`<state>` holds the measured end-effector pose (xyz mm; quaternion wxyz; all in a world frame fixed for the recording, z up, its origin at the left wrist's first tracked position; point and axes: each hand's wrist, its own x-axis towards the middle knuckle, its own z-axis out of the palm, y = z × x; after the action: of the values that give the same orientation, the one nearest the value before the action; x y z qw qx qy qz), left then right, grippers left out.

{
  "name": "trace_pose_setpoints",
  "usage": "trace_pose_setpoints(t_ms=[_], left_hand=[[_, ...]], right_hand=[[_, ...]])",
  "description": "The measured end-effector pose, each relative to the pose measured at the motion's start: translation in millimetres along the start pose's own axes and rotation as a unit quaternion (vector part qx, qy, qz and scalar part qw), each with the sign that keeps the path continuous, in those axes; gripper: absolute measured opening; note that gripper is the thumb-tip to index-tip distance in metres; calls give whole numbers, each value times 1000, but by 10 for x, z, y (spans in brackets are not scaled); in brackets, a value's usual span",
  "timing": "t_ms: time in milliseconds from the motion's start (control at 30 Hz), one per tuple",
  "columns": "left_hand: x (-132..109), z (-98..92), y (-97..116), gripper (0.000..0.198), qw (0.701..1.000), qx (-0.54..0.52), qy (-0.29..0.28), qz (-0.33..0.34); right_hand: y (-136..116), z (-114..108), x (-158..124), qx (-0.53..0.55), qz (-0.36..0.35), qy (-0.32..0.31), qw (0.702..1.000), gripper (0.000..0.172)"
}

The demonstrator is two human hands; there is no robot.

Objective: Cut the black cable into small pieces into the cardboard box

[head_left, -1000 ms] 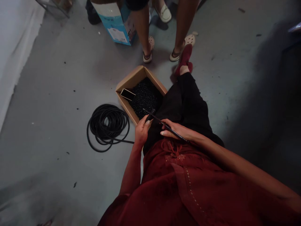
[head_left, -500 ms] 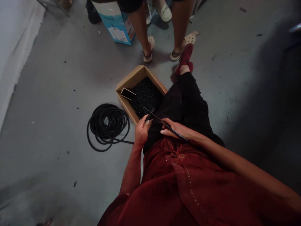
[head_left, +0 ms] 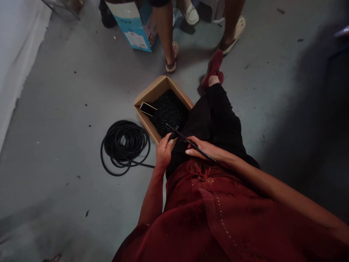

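My left hand (head_left: 163,151) is closed around a short black piece (head_left: 173,134) whose far end looks ridged; its exact kind cannot be made out. In my right hand (head_left: 199,147), a thin dark rod (head_left: 181,136) with a pointed tip slants across the fingers. The rod's tip crosses just over the black piece. Just beyond my hands, a cardboard box (head_left: 152,88) holds a heap of small black pieces (head_left: 167,111). A coil of black hose (head_left: 125,143) lies on the floor to the left, one strand running toward my left forearm.
Inside the box's left corner sits a small dark rectangular tray with a pale rim (head_left: 148,108). A person's legs (head_left: 164,32) stand ahead, beside a blue and white carton (head_left: 133,27). My outstretched leg (head_left: 223,112) ends in a red shoe (head_left: 214,67). Black scraps dot the grey floor (head_left: 60,145).
The standing person's leg on the right has stepped farther right. My hands, the rod and the black piece have hardly moved.
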<state>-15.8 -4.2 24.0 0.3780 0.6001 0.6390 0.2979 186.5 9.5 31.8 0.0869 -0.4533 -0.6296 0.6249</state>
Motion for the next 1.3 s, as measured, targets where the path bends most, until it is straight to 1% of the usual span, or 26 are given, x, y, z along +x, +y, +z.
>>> trace_pose_setpoints(t_ms=[167,267,400,533,767,1000,1167,1300], left_hand=[[16,-39,9,34,999,30,-17,16],[28,-51,-11,33,999,45,-22,16],[36,-28,-45,34,999,28,-23,13],[37,16,-90,34,1000,8,-23,2],[38,66,-209,36,1000,8,-19,-23],[28,123,-269,35,999,-15,-28,-30],[44,139,-320,36,999,0,-31,-17],[59,156,-363,36,999,5,-29,-29]], right_hand=[[-28,-1,31,-20,-1,8,1000,55],[-54,-9,38,-55,-16,19,998,48],[-67,0,40,-85,-16,41,995,41],[-10,49,76,-107,-10,51,993,38],[109,134,133,-130,20,60,989,37],[165,148,148,-164,51,59,983,39],[218,179,167,-182,69,69,978,40],[246,189,203,-191,86,61,976,41]])
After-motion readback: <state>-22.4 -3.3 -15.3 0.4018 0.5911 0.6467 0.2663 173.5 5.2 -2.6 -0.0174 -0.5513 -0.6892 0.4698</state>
